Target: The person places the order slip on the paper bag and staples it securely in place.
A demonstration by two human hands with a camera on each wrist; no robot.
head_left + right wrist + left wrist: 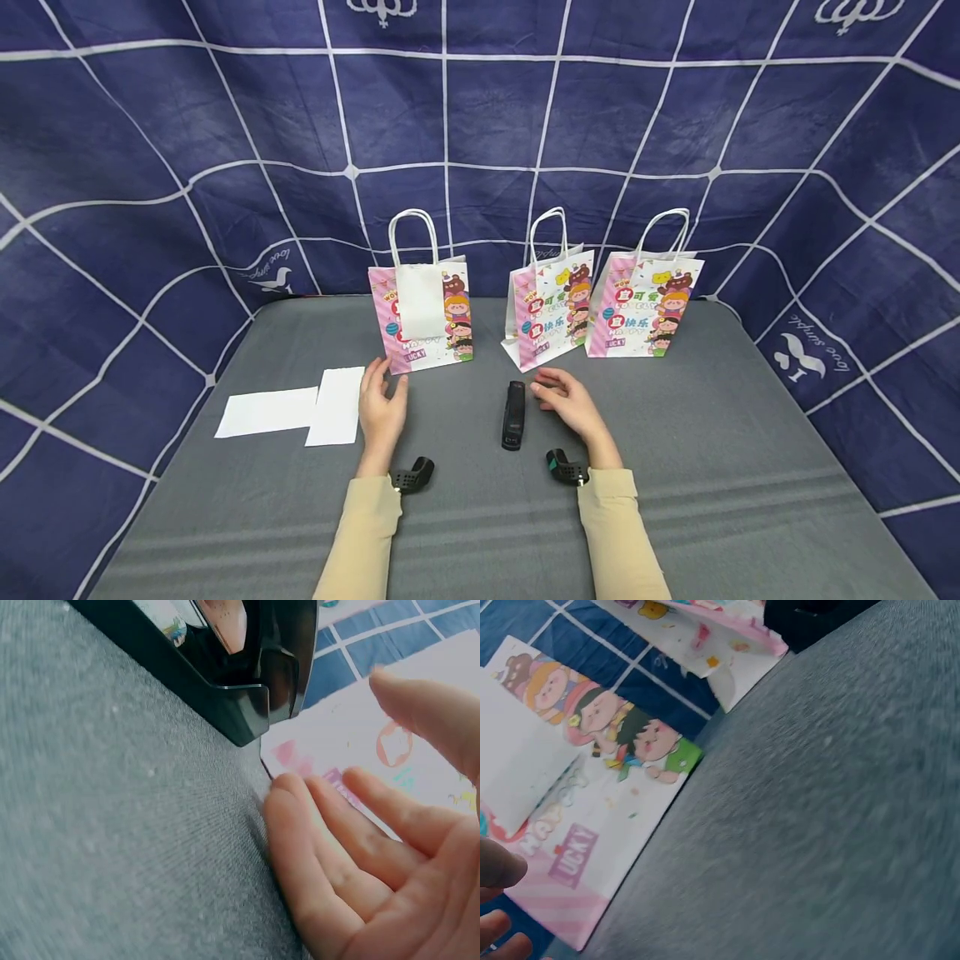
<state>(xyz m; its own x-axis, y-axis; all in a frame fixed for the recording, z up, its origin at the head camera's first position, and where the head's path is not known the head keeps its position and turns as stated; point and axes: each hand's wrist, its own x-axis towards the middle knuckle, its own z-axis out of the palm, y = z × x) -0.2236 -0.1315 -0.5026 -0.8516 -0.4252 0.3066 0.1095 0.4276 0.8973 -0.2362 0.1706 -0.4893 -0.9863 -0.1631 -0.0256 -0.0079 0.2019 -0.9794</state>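
Note:
A black stapler lies lengthwise on the grey table between both hands. My right hand is just right of it, fingers relaxed and holding nothing; the right wrist view shows the stapler's end beyond the fingertips. On the left, a printed paper gift bag stands upright with a white slip of paper over its front, below the handle. My left hand is loosely spread at this bag's lower left corner, with nothing gripped. In the left wrist view only some fingertips show.
Two more gift bags of the same print, a middle one and a right one, stand along the back. Two white paper slips, one lengthwise and one upright, overlap left of my left hand. A blue checked cloth hangs behind.

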